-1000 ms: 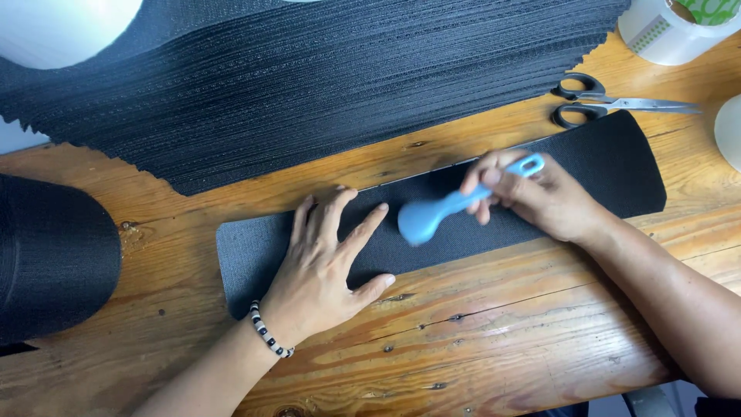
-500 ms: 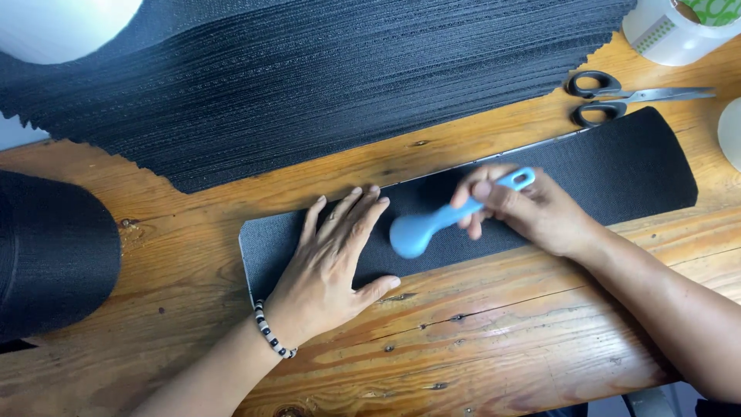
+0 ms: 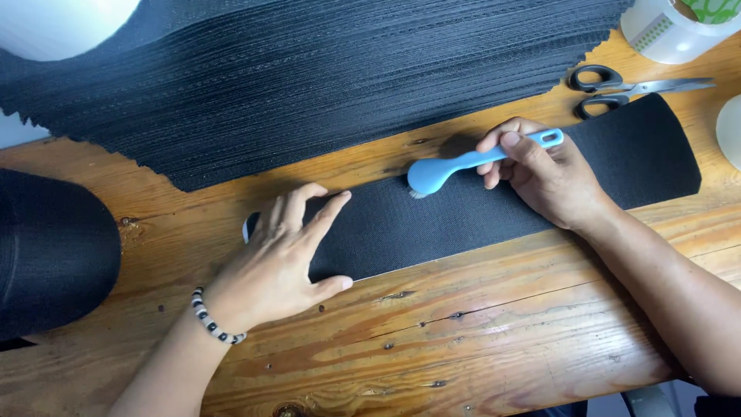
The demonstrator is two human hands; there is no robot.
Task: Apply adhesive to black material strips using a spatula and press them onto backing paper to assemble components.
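Note:
A long black textured strip (image 3: 463, 208) lies across a wooden table (image 3: 478, 340). My left hand (image 3: 282, 259), with a beaded bracelet at the wrist, presses flat on the strip's left end, fingers spread. My right hand (image 3: 544, 174) grips the handle of a light blue brush (image 3: 463, 164). The brush's round head rests bristles down near the strip's far edge, at about the middle of its length.
A large stack of black serrated sheets (image 3: 324, 69) fills the far side of the table. Black-handled scissors (image 3: 617, 86) lie at the far right beside a clear tape roll (image 3: 679, 27). A dark roll (image 3: 46, 247) sits at the left edge.
The strip has slid to the right across the table. My right hand and the brush moved right and farther away with it. My left hand stays flat on the strip's left end.

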